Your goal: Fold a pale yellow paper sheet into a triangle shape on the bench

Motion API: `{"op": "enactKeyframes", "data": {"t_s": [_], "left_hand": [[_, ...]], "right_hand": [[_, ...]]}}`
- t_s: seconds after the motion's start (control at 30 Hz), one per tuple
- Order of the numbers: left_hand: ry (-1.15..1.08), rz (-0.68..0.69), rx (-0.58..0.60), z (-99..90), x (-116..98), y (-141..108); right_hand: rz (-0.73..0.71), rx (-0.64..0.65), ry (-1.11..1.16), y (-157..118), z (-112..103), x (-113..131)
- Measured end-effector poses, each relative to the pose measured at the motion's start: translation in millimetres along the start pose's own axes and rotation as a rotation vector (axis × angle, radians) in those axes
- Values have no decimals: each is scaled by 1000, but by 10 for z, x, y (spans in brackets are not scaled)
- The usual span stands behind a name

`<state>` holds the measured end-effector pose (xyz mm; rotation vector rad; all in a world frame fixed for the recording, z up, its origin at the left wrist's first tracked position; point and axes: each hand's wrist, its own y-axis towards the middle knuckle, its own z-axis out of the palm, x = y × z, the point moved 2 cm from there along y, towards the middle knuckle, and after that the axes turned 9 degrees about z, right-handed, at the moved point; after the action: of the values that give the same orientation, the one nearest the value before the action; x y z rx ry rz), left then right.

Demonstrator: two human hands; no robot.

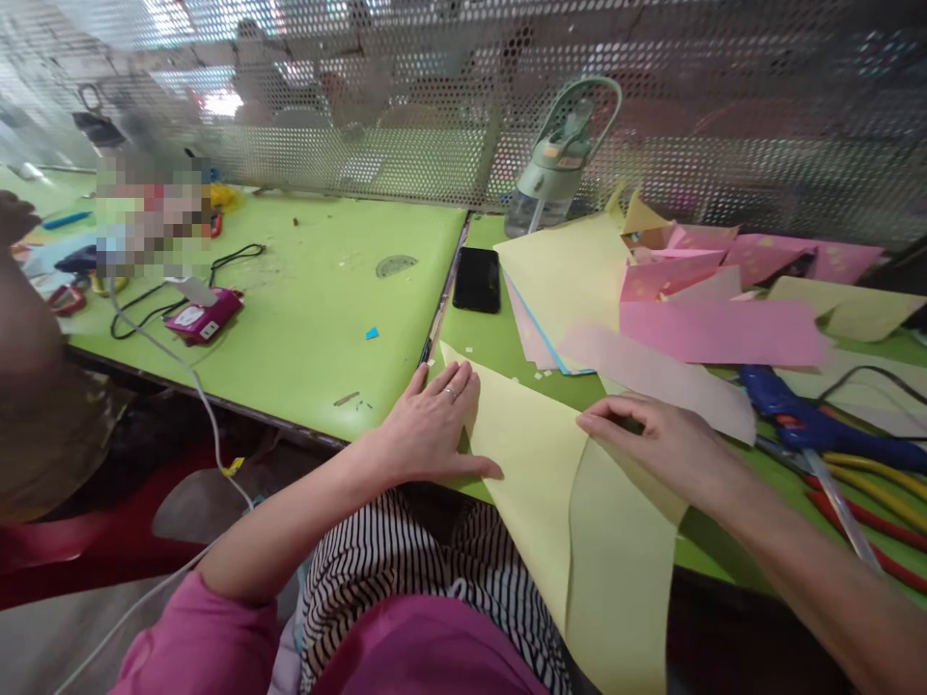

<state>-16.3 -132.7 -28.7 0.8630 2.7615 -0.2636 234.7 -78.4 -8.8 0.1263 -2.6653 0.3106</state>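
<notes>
The left forearm [311, 516] is stretching forward, and the left hand [438, 425] is lying palm down, its thumb [478, 467] pointing away from the fingers [450, 388]. The right forearm [803, 560] is slanting inward; the right hand [644, 434] is pinching with its fingertips [588, 421].

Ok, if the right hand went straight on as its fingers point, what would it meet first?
Beyond the yellow sheet it touches, likely the left hand, though depth is hard to judge.
</notes>
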Motion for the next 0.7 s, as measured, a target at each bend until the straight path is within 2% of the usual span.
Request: {"op": "enactKeyframes", "data": {"t_s": [0.2, 0.3, 0.4, 0.53, 0.7], "left_hand": [[-22, 20, 30, -21, 10, -14], [-45, -20, -8, -90, 20, 50], [-15, -71, -71, -124, 23, 162], [37, -50, -49, -43, 17, 261], [-4, -19, -29, 17, 28, 222]], "right_hand": [[12, 4, 55, 47, 25, -51], [54, 2, 104, 120, -22, -20], [74, -67, 106, 218, -55, 26], [54, -130, 77, 308, -29, 66], [50, -149, 53, 330, 18, 55]]}}
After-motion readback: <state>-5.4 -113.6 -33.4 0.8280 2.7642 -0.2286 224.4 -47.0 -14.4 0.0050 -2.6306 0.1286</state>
